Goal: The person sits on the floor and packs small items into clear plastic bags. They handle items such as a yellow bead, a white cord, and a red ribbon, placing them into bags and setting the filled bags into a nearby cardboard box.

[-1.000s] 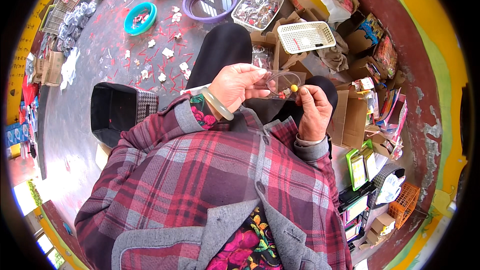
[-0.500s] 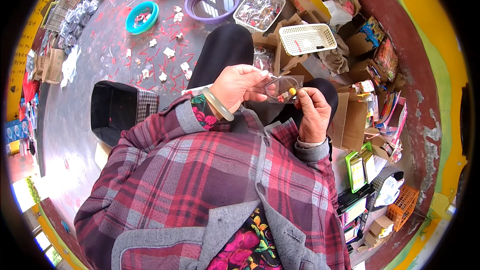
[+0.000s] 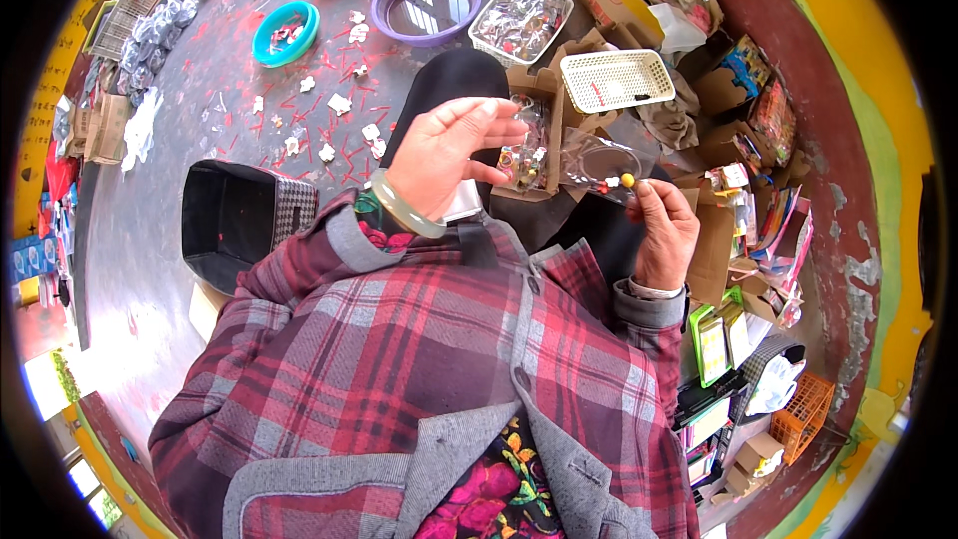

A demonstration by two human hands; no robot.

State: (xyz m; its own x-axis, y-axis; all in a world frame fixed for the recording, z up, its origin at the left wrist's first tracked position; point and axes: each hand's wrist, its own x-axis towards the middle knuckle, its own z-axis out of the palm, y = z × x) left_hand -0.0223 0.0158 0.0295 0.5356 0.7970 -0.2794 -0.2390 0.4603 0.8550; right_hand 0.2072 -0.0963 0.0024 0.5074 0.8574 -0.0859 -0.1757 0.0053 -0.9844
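My right hand pinches the lower right corner of a small clear plastic bag between thumb and fingers. Inside the bag are a thin ring-shaped band and a few small beads, one of them a yellow ball. My left hand, a pale bangle on its wrist, is raised to the left of the bag, apart from it. Its fingers are stretched out and hold nothing. Just beyond the left fingertips, an open cardboard box contains several small clear packets.
Beyond my knees are a white basket of packets, a purple basin of liquid and a teal basin. A cream basket rests on cartons at right. A black bin stands left. White and red scraps litter the floor.
My left hand has let go of the bag and drawn back to the left, its fingers opening. My right hand has carried the bag a little to the right.
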